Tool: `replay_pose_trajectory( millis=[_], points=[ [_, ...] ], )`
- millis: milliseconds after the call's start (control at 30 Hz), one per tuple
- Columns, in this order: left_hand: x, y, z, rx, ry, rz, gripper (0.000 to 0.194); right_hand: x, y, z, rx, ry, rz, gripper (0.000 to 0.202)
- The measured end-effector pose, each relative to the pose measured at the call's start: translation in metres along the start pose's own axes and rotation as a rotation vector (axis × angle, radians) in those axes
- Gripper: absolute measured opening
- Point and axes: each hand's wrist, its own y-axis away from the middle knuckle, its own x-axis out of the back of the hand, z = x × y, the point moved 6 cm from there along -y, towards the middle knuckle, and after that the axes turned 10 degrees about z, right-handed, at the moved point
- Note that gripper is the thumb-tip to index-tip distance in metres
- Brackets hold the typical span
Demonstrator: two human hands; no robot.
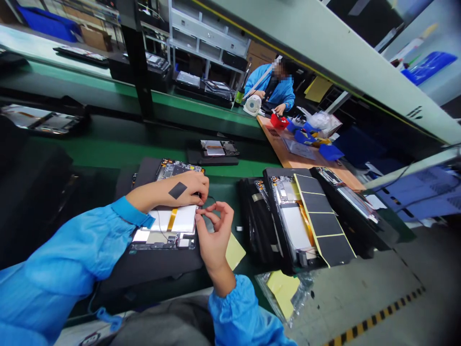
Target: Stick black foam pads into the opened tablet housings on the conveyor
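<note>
An opened tablet [183,218] lies on a black foam block [162,266] in front of me, its circuit board, white battery and orange flat cable exposed. My left hand [185,190] reaches over its upper part, fingers curled down at the right edge; a black rectangular patch [177,190] sticks to the back of this hand. Beside that same edge, my right hand [216,235] has thumb and fingertips pinched together. What either hand holds is too small or hidden to make out. A thin dark wire shows near the fingertips. A blue strap [131,213] circles my left wrist.
To the right, another opened tablet [293,221] carries a yellow-backed sheet of black patches [324,216]. More tablets stand on black foam around the green bench. Yellow paper [235,251] lies beside my right hand. Beyond, a person [272,89] in blue sits near a small fan [252,105].
</note>
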Motion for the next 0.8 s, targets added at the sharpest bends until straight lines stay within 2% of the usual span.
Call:
replay_pose_trajectory(
  millis=[200, 367, 500, 700, 800],
  points=[
    [-0.003, 0.005, -0.003, -0.012, -0.075, 0.0, 0.019, 0.003, 0.005, -0.004, 0.003, 0.076, -0.056, 0.048],
    [-0.003, 0.006, -0.001, 0.031, -0.13, 0.03, 0.018, 0.0, 0.005, 0.0, -0.038, 0.033, -0.034, 0.042],
    [0.003, 0.005, 0.006, 0.06, -0.164, 0.065, 0.014, -0.002, -0.001, 0.002, -0.047, 0.008, 0.003, 0.042],
    [0.003, 0.004, 0.004, 0.098, -0.197, 0.111, 0.016, -0.008, -0.012, -0.004, -0.034, 0.008, -0.05, 0.042],
    [0.002, 0.004, 0.003, 0.107, -0.208, 0.13, 0.018, -0.003, -0.019, -0.011, -0.013, 0.035, -0.058, 0.045]
  ],
)
